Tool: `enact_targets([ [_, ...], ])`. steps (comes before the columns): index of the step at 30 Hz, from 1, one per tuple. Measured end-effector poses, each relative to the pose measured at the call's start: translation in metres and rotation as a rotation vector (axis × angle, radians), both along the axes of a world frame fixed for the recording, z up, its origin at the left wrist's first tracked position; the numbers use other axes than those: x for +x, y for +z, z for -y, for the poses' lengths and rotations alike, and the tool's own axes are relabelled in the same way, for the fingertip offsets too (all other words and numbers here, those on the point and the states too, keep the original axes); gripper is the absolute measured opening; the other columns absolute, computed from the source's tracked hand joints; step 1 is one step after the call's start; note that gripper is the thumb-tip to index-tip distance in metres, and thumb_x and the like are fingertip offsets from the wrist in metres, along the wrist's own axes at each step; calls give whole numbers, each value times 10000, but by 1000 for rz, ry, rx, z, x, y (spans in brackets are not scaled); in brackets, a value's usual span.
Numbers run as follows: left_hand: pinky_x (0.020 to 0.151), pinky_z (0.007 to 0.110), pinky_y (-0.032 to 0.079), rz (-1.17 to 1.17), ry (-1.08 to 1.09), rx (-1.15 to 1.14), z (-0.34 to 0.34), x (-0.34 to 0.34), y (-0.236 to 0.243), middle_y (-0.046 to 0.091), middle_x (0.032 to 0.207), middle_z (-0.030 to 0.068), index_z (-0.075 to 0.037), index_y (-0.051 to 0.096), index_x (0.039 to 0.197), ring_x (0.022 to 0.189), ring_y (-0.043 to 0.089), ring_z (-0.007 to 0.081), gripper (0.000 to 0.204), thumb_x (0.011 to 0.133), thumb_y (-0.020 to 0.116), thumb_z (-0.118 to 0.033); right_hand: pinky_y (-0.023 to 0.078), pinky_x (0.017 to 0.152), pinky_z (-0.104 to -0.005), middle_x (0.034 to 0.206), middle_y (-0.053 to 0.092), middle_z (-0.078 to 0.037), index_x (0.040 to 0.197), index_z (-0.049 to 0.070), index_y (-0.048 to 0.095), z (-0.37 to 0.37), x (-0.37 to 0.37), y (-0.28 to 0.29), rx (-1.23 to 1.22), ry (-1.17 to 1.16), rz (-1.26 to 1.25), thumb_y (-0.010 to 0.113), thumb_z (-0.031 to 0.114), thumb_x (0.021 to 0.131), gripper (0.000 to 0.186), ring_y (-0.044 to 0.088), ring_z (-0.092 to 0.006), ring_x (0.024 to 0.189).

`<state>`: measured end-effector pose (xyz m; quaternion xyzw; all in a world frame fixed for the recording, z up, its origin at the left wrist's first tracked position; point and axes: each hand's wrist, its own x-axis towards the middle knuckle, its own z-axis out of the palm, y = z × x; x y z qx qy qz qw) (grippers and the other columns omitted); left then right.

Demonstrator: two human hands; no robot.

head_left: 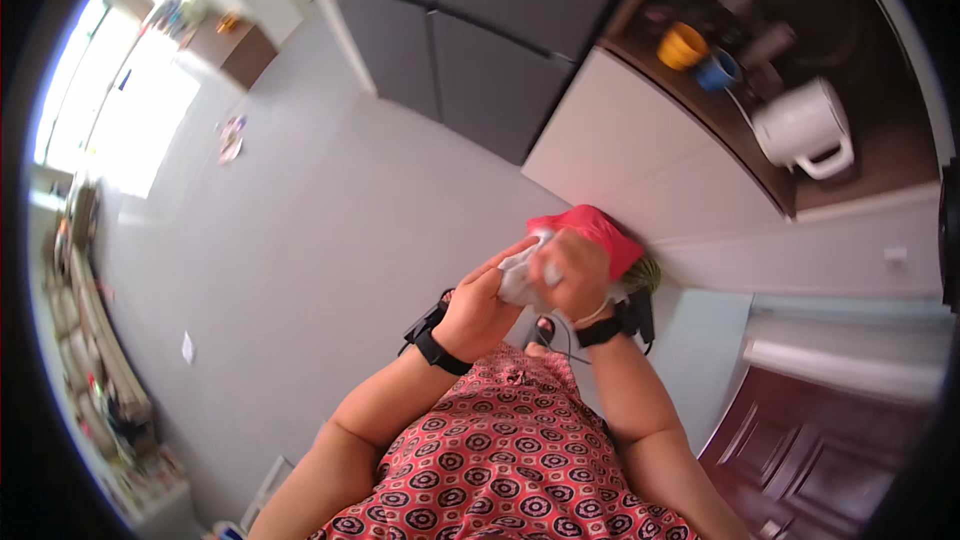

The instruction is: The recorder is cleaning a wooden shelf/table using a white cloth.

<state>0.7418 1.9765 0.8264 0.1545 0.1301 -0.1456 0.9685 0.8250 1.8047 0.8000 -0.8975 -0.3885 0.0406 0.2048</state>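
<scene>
- In front of the chest, head view: both hands meet around a crumpled white cloth (522,278), held up in the air well above the grey floor (330,240).
- Left hand (482,308) is curled around the cloth's lower left side, fingers narrow and gripping, thumb stretched up along it.
- Right hand (572,272) is a closed fist on the cloth's right end, knuckles toward the camera. Motion blur here, so I can't tell exactly how the fingers sit.
- The cloth looks soft, light and floppy to me, bunching wherever it's pinched. Probably not slippery or fragile; I'd grab it by a bunched edge, one hand per end.
- Just behind the right hand sits something red (598,232), maybe a bag; can't tell if it touches the fist.
- Black bands on both wrists.
- Up on the dark counter (880,155), well apart: a white kettle (805,127), a yellow cup (682,46), a blue cup (718,70).
</scene>
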Motion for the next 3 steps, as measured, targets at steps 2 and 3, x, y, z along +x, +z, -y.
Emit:
enact_targets([
  [2, 1203, 441, 306, 72, -24, 52, 27, 6, 17, 465, 1504, 190, 40, 339, 1529, 1388, 460, 291, 576, 955, 365, -8, 374, 1106, -311, 1451, 507, -148, 1456, 125, 423, 48, 1, 25, 58, -320, -378, 686, 288, 907, 630, 481, -181, 1335],
  [3, 1204, 461, 302, 127, -45, 76, 43, 7, 17, 455, 1516, 182, 29, 315, 1542, 1408, 437, 292, 590, 960, 385, -33, 252, 1221, -309, 1511, 467, -144, 1513, 185, 361, 70, 3, 47, 144, -546, -764, 733, 427, 870, 781, 394, -159, 1434],
])
